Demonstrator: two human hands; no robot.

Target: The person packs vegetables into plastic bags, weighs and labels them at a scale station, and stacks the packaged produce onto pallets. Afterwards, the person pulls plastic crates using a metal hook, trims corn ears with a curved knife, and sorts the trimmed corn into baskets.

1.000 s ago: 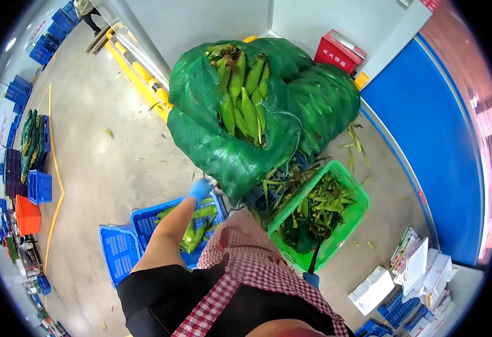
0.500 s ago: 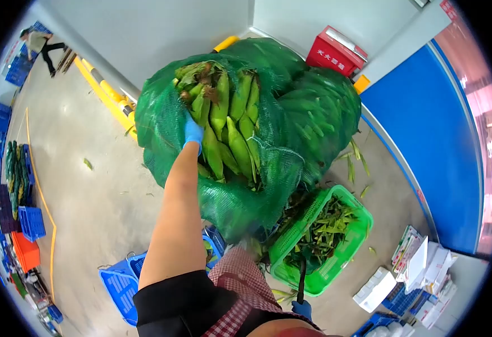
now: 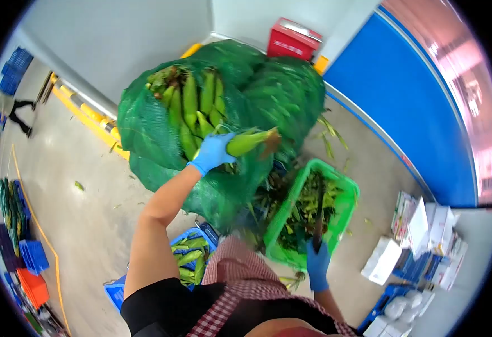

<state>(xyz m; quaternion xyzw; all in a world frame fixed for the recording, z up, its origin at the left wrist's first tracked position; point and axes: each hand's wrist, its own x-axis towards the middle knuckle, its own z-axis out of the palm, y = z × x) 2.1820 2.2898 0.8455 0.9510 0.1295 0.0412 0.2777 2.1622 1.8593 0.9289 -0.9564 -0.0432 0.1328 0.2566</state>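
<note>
My left hand (image 3: 214, 153), in a blue glove, is closed around an ear of corn (image 3: 248, 142) in its green husk, with the browned silk end pointing right. It is over a green mesh sack (image 3: 153, 137) whose open mouth shows several more husked ears (image 3: 190, 101). Lower right, my gloved right hand (image 3: 318, 263) grips a long, dark-bladed knife (image 3: 319, 216). The blade points up over a green basket (image 3: 350, 196) holding trimmed leaves and husk scraps (image 3: 305, 216). My fingers partly hide the knife's handle.
A blue crate (image 3: 215, 238) with ears of corn stands by my legs. Behind the open sack lies another full mesh sack (image 3: 291, 92), near a red box (image 3: 293, 39). White foam boxes (image 3: 382, 261) sit at right. A person (image 3: 12, 109) is far left.
My left hand has come out of the sack's mouth to the right with an ear of corn. My right hand has risen with the knife over the green basket. The view has shifted.
</note>
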